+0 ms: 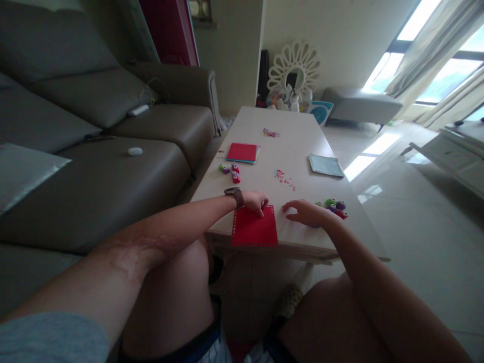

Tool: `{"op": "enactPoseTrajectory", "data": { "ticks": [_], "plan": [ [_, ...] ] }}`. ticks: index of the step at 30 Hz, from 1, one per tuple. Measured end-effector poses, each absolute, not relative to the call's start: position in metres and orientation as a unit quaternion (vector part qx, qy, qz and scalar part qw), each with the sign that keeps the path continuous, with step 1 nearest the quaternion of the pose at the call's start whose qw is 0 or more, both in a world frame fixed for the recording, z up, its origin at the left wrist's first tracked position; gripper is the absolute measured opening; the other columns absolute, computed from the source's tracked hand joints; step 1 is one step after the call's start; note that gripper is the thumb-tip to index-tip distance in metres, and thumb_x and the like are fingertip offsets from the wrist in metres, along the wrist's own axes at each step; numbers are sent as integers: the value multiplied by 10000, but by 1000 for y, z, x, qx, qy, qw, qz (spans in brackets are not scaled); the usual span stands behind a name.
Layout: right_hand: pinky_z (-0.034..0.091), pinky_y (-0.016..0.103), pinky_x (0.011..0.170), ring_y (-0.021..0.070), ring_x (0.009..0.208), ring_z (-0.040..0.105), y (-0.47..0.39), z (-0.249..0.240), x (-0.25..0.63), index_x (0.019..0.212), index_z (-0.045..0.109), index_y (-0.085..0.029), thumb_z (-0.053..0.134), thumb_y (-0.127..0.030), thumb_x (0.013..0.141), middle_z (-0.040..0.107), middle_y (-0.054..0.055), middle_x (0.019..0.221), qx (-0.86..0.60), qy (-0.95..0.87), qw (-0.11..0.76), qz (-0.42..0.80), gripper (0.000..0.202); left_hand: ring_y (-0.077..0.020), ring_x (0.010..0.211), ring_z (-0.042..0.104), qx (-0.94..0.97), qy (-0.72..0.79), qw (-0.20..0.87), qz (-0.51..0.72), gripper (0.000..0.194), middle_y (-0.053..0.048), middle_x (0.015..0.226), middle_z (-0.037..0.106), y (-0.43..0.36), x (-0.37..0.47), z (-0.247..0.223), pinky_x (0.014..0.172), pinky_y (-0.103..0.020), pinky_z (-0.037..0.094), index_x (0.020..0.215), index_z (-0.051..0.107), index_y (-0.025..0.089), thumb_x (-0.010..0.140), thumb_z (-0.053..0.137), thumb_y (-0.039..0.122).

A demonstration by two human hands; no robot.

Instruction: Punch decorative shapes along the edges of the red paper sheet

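A red square sheet with small pale marks along its edges lies at the near edge of the white table. My left hand, below a brown wristwatch, rests over the sheet's top edge with its fingers bent together; anything between the fingertips is too small to make out. To the right of the sheet, my right hand hovers low at the tabletop, fingers apart and holding nothing visible. Small red pieces are scattered beyond the hands.
Colourful googly-eyed figures stand left, and more beside my right forearm. A stack of coloured sheets, a pale blue pad and a small colourful pile lie farther back. A grey sofa flanks the table.
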State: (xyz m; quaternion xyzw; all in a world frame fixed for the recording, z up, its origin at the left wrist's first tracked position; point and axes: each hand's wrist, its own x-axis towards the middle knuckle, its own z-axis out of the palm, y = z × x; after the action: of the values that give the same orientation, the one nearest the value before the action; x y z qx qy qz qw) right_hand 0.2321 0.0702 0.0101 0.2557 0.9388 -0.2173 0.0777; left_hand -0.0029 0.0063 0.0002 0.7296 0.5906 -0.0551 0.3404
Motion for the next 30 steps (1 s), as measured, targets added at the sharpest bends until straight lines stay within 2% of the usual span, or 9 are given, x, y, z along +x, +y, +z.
{"op": "enactPoseTrajectory", "data": {
  "ticks": [7,13,19,22,25,30],
  "plan": [
    [513,419,1030,271,1084,697,72,8,232,1157,738,-242,627,-270,903,754,88,1193,256,939,81,-215,279,-163,743,573,732,588,340,-63,245,-20,872,713,10,-10,-2,611,-265,396,878,659,192,689,784,282],
    [510,420,1047,287,1118,689,71,8,233,1122,748,-292,627,-259,908,751,67,1199,257,939,81,-214,248,-164,737,601,722,606,330,-42,269,-20,853,734,16,-31,-1,612,-252,407,875,696,192,646,796,290],
    [513,433,1048,298,1122,687,72,8,233,1136,745,-285,632,-268,906,743,71,1218,252,938,79,-223,256,-161,717,621,701,650,293,31,222,-36,797,720,22,-66,11,634,-254,432,928,712,166,754,727,304],
    [518,438,1041,298,1110,689,71,9,233,1132,744,-288,637,-267,905,747,72,1205,260,936,83,-222,252,-156,718,617,679,686,252,66,199,-50,812,716,25,-87,9,642,-252,440,931,705,144,760,715,245],
    [519,430,1043,288,1112,689,71,9,233,1127,742,-306,637,-268,904,747,55,1209,263,935,84,-220,249,-164,780,622,658,719,206,93,259,-75,900,724,26,-105,0,681,-254,459,973,702,127,716,707,156],
    [531,441,1016,296,1078,694,70,10,232,1122,739,-296,619,-276,905,753,71,1179,263,936,85,-216,248,-192,894,631,646,737,160,116,332,-100,1004,700,28,-119,-11,817,-278,496,970,721,118,639,708,90]
  ]
}}
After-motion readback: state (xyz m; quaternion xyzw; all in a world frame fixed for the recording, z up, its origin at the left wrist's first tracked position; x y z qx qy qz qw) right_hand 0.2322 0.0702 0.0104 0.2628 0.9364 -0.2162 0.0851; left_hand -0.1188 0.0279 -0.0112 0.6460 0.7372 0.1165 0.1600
